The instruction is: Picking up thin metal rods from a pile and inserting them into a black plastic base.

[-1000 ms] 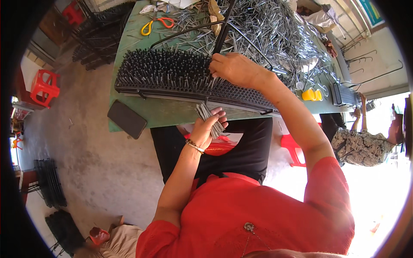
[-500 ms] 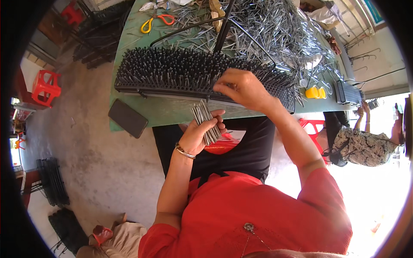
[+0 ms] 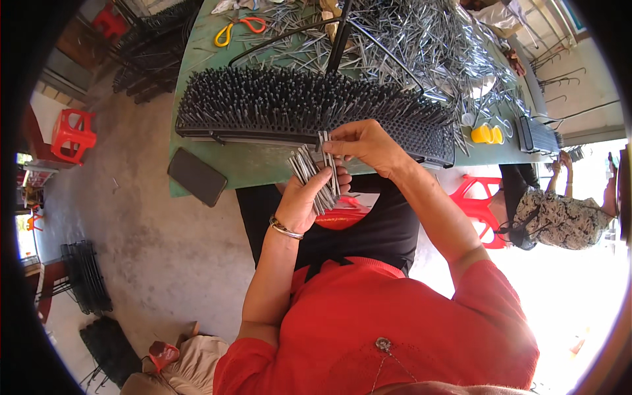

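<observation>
My left hand [image 3: 297,205], a bracelet at its wrist, holds a bundle of thin silvery metal rods [image 3: 307,172] with the thumb across them. Just above it my right hand [image 3: 370,146] pinches the upper ends of a few rods [image 3: 328,158], whose lower ends still lie by the left fingers. Right behind both hands stands a long black perforated rack [image 3: 421,136]. Dark upright rods [image 3: 257,102] pack its left and rear holes, while bare holes show along its front right part.
A heap of loose rods [image 3: 421,49] covers the far side of the green table [image 3: 253,158]. Scissors [image 3: 226,34], a phone [image 3: 197,176] and yellow cups [image 3: 482,134] lie around the rack. Red stools [image 3: 71,136] stand on the floor. At the right, another person [image 3: 556,214] works.
My right hand has come down from the front of the rack to the bundle and now grips a few rods. The left hand keeps the bundle at nearly the same place.
</observation>
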`<state>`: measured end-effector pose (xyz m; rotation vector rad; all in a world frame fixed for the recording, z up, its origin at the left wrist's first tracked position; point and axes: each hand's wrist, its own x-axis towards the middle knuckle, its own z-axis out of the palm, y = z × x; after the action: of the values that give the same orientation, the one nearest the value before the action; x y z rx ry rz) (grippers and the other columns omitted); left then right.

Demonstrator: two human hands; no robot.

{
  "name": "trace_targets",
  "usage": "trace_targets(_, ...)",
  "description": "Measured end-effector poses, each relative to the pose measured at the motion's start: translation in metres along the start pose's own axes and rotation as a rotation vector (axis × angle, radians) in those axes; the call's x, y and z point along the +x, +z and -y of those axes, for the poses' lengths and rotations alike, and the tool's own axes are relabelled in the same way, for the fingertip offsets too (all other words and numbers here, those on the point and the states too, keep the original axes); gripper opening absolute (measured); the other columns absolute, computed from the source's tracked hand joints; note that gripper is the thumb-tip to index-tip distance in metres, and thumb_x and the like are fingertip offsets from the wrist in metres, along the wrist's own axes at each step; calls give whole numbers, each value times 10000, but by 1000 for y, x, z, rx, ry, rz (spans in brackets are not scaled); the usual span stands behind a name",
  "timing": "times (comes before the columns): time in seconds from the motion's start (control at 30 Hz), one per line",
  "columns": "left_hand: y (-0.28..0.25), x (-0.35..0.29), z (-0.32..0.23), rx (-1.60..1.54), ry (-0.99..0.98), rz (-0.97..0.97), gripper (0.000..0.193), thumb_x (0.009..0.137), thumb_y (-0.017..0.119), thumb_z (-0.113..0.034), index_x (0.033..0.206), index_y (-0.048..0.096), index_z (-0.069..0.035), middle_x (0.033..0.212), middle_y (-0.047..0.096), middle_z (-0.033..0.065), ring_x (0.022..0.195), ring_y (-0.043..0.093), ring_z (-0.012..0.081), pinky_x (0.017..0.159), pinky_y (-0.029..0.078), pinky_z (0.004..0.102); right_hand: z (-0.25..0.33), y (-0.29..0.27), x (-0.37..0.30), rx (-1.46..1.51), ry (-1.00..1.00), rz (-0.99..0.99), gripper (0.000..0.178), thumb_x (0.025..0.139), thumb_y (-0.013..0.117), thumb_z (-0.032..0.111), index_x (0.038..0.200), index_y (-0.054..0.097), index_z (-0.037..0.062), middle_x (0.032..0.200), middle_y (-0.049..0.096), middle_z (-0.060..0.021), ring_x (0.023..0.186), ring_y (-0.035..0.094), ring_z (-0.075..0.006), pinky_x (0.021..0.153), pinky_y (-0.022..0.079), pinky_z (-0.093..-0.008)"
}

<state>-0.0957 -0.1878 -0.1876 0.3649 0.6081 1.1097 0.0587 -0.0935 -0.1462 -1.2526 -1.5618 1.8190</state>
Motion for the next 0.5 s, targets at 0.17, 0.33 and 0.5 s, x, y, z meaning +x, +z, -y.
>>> trace_targets(0.17, -7, 0, 2, 31, 22, -172, 236, 920, 549, -127, 1107, 565, 16, 1006, 640, 133, 922, 646, 227, 794, 558, 360, 9, 7, -3, -10, -144, -153, 238, 842, 684, 119, 1016, 642, -39, 868, 690, -82, 793, 630, -98, 661, 485, -222)
trace_targets(0.33, -16, 0, 5, 19, 25, -218, 246, 911, 554, -116, 1112, 560, 25, 1020, 642, 154, 917, 649, 243, 792, 561, 370, 18, 10, 15, -46, -509, -335, 211, 849, 669, 89, 1018, 628, -29, 880, 686, -72, 812, 629, -94, 699, 495, -233)
trace_targets(0.5, -11, -1, 9, 24, -16, -165, 240, 916, 543, -106, 1116, 557, 25, 1016, 642, 159, 915, 650, 246, 791, 561, 370, 15, 21, 36, -179, -690, -465, 207, 826, 692, 100, 1005, 638, 11, 859, 683, -75, 775, 636, -102, 681, 496, -248)
